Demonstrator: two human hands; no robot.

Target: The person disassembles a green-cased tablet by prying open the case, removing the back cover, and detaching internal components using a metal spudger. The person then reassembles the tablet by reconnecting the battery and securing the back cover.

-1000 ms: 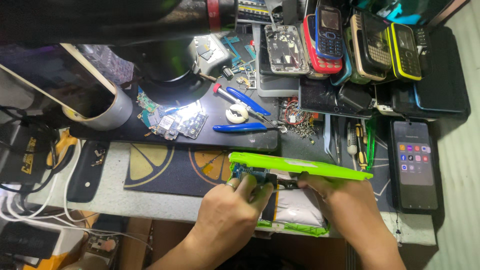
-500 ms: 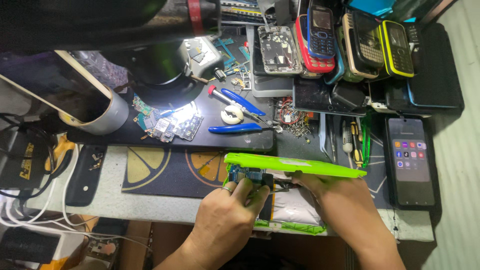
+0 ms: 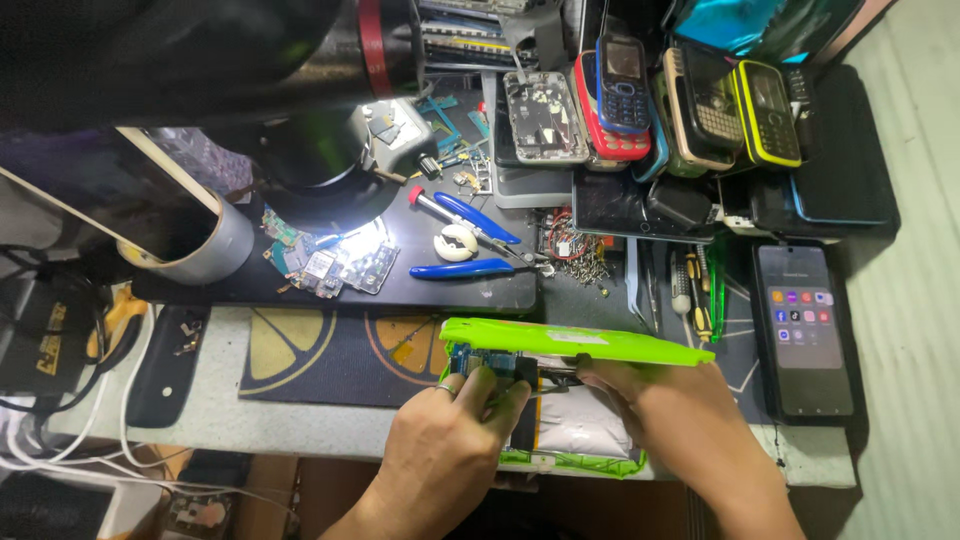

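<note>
Green plastic is lifting away: the bright green back cover (image 3: 575, 345) is hinging up off the opened device (image 3: 570, 425) at the near edge of the bench. The left hand (image 3: 440, 455) is pressing bunched fingertips onto the blue board; the right hand (image 3: 680, 420) is pinching beneath the cover. Prying slowly and evenly would probably spare the clips.

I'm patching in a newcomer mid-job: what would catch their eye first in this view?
First, the bright lime-green plastic device shell at the bench's near edge, opened up, with the left hand and right hand working at its exposed insides. Next, the heap of old keypad phones at the back right, and the lit black smartphone lying at the right.
</note>
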